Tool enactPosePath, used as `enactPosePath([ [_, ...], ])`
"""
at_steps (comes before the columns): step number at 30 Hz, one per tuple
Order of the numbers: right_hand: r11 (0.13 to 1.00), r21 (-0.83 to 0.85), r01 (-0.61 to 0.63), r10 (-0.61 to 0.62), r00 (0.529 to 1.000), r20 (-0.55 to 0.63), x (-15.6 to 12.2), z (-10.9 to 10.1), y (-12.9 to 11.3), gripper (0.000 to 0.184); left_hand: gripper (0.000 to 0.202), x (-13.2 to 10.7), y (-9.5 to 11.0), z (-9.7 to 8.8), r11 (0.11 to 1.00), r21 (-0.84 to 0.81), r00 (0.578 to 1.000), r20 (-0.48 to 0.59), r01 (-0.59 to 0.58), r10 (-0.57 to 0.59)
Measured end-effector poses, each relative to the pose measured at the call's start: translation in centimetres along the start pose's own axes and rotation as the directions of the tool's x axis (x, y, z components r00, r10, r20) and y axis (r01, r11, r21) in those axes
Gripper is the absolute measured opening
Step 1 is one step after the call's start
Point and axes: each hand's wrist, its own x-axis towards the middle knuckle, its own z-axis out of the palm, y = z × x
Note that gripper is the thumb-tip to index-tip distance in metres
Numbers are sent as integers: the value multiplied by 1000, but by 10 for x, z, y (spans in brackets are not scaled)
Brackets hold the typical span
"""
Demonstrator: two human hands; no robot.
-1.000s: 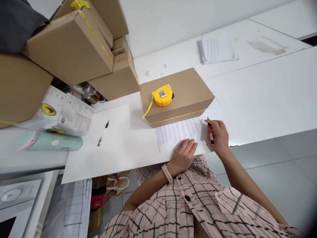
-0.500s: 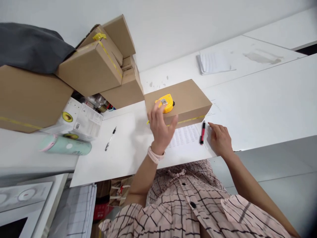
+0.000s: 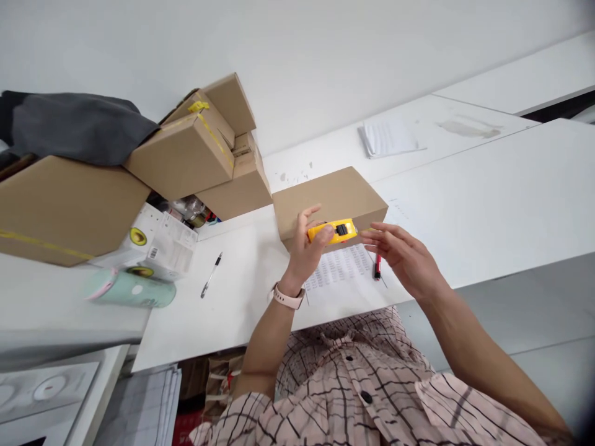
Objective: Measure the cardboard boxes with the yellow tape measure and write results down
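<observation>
Though within left grip [image 3: 304, 253], yellow tape measure [image 3: 341, 230] near right grip [image 3: 409, 258]

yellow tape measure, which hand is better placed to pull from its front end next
Probably the right hand: its outstretched fingers are close to the front end of the yellow tape measure, while the left hand already grips the case.

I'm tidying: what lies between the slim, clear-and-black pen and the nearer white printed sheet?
In the head view, white tabletop beside the pen, then, nearer the sheet, the left hand and its pale pink wristband.
</observation>
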Motion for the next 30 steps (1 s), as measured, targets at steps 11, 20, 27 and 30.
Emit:
enactPosePath([
  [11, 981, 156, -118, 90, 980, 175, 63, 8, -31, 32, 64, 1, 13, -37, 989, 58, 986, -113, 133, -126],
  [20, 963, 258, -79, 106, 990, -96, 164, -42, -17, 24, 51, 31, -13, -143, 948, 118, 859, -467, 294, -208],
  [27, 993, 2, -119, 118, 975, -189, 179, -26, 5, 29, 51, 30, -27, -160, 919, 140, 840, -472, 369, -265],
  [30, 984, -113, -140, 117, 976, -183, 173, -23, 10, 30, 50, 34, -30, -154, 917, 138, 845, -458, 375, -277],
])
